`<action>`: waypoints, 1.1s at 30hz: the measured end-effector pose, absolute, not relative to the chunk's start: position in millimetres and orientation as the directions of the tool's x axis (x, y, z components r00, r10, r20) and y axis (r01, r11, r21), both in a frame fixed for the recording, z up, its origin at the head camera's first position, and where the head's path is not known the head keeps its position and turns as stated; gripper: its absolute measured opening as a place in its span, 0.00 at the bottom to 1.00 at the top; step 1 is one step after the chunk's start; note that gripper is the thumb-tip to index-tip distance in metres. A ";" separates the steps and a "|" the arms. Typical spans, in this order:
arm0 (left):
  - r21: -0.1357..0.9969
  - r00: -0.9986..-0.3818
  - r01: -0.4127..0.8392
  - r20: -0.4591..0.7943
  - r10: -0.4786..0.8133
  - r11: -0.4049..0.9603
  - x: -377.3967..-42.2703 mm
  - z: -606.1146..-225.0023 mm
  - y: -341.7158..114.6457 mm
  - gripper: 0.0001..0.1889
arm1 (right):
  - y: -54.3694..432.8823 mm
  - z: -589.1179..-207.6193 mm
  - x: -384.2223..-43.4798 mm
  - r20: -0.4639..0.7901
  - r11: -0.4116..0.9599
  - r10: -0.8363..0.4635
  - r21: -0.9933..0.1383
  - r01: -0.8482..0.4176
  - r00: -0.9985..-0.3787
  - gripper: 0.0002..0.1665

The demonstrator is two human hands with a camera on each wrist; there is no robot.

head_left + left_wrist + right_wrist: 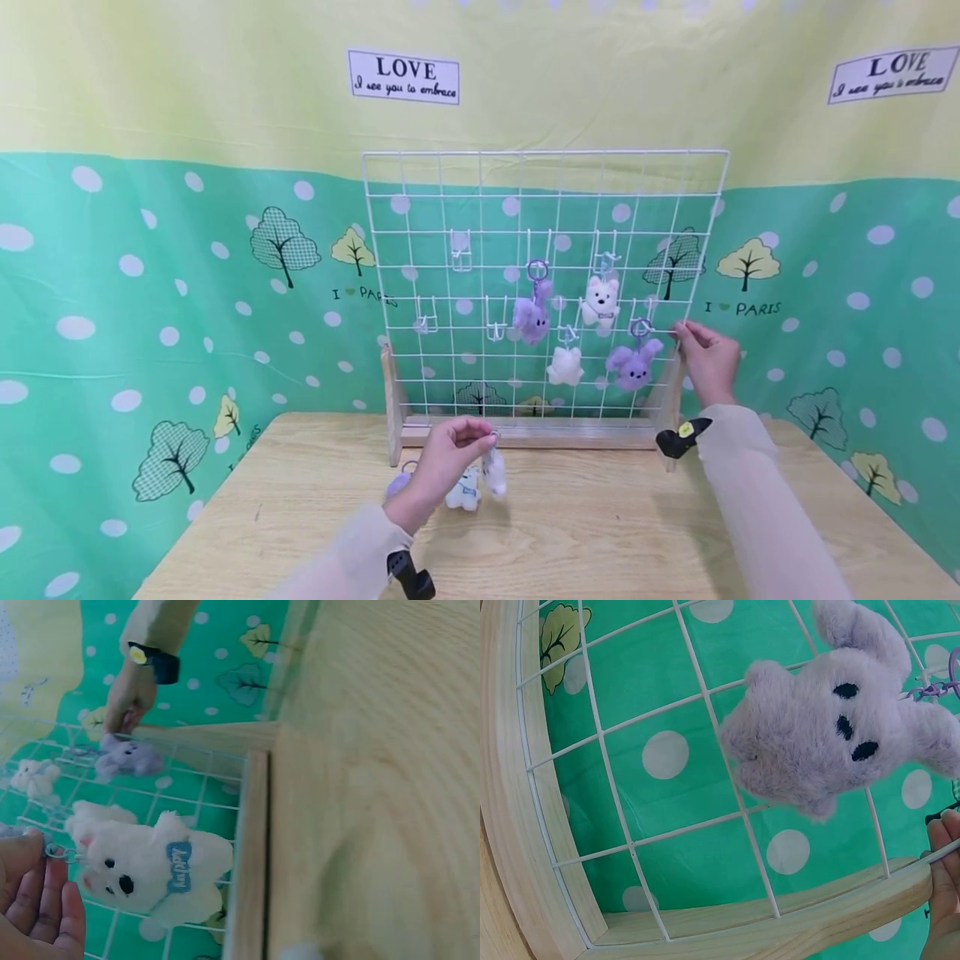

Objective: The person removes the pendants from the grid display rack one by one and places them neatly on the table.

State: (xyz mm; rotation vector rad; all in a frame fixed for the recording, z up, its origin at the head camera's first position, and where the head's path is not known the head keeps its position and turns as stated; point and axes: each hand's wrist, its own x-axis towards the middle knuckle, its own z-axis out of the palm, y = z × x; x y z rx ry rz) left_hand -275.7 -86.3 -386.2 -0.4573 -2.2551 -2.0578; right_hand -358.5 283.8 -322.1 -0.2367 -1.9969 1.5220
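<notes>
My left hand [444, 462] pinches the metal ring of a white plush bear keychain [161, 874], which dangles above the table in front of the rack. The bear wears a blue lettered sash. At the right edge of a white wire grid rack [546, 152], my right hand [708, 360] grips the frame just above its wooden side post [672, 408]. Nearest that hand hangs a purple plush bunny keychain [634, 365]. Another purple bunny keychain [532, 320], a white bear keychain [602, 300] and a white plush keychain [566, 367] also hang on hooks.
On the table [570, 533], partly behind my left forearm, lie a white bear keychain [462, 493] and a purple plush keychain [397, 483]. Hooks without keychains, such as the upper left hook [461, 260], sit on the grid's left half. A patterned curtain [150, 350] hangs behind.
</notes>
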 end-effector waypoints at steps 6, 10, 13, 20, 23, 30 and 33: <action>0.971 -0.959 0.224 0.203 0.197 0.089 -269.4 -406.5 -86.3 0.11 | 283.8 -321.7 -359.4 0.360 0.313 0.483 -0.922 -0.227 -0.798 0.27; 0.966 -0.957 0.230 0.204 0.204 0.114 -263.9 -414.1 -87.0 0.11 | 283.9 -321.9 -360.0 0.360 0.321 0.483 -0.921 -0.222 -0.798 0.26; 0.964 -0.957 0.236 0.208 0.203 0.126 -261.5 -418.2 -86.7 0.10 | 283.7 -321.9 -360.2 0.365 0.322 0.480 -0.919 -0.227 -0.797 0.27; 0.965 -0.952 0.231 0.199 0.233 0.121 -264.5 -425.1 -77.4 0.08 | 284.0 -321.7 -359.7 0.375 0.311 0.486 -0.918 -0.245 -0.789 0.25; 0.966 -0.954 0.224 0.190 0.233 0.129 -269.3 -426.1 -71.1 0.08 | 284.3 -321.8 -359.3 0.372 0.317 0.488 -0.918 -0.237 -0.789 0.25; 0.970 -0.962 0.193 0.159 0.222 0.145 -281.6 -426.3 -61.3 0.07 | 284.2 -322.8 -359.8 0.373 0.326 0.484 -0.916 -0.233 -0.791 0.26; 0.970 -0.964 0.190 0.155 0.214 0.152 -288.2 -427.0 -61.0 0.07 | 284.4 -322.5 -360.3 0.381 0.340 0.482 -0.911 -0.233 -0.788 0.26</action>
